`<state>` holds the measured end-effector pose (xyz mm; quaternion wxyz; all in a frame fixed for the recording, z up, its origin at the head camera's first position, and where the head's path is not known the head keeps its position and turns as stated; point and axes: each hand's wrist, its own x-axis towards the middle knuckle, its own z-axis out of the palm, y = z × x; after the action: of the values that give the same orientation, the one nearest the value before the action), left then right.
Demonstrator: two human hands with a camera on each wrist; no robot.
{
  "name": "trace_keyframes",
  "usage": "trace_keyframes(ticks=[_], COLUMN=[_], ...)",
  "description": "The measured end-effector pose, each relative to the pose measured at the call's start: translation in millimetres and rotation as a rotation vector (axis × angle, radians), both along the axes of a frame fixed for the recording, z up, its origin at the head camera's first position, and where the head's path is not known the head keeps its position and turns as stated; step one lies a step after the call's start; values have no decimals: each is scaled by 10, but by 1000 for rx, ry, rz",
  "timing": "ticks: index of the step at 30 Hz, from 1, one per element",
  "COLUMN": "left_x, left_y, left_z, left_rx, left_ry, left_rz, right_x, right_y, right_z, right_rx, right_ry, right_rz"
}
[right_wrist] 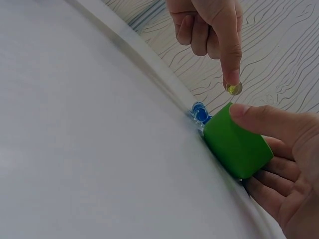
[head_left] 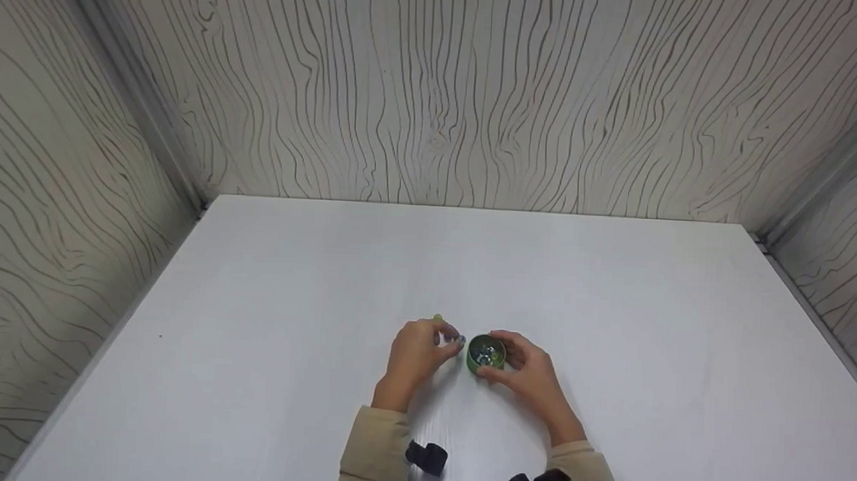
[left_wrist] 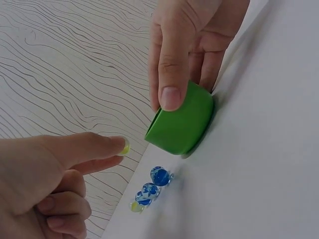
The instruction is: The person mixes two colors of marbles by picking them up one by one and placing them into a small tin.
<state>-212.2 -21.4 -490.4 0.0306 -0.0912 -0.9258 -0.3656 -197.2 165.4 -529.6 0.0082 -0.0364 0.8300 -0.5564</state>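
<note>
My left hand pinches a clear marble with a yellow core between thumb and forefinger, just left of the rim of a small green cup. The other fingers of that hand are curled in. My right hand grips the cup from the right, thumb on the near side and fingers behind. In the head view the cup's mouth faces up, and shiny marbles show inside. Beyond the cup, blue marbles and a yellow marble lie in a row on the table, partly hidden by my left hand in the head view.
The white table extends around both hands. Wood-grain panels rise behind it and at both sides. Black camera mounts sit on the wrists, over beige sleeves.
</note>
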Motion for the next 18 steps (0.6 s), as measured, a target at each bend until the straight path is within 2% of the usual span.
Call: trace_keyframes(ticks=[7, 18], left_x=[10, 24], left_y=[42, 110], left_z=[-11, 13], left_rx=[-24, -27], left_ry=[35, -7], left_rz=[-18, -22], right_x=[-3, -1], right_y=[7, 10], right_z=[-19, -17], right_rx=[5, 21], right_ry=[15, 20], right_rz=[8, 8])
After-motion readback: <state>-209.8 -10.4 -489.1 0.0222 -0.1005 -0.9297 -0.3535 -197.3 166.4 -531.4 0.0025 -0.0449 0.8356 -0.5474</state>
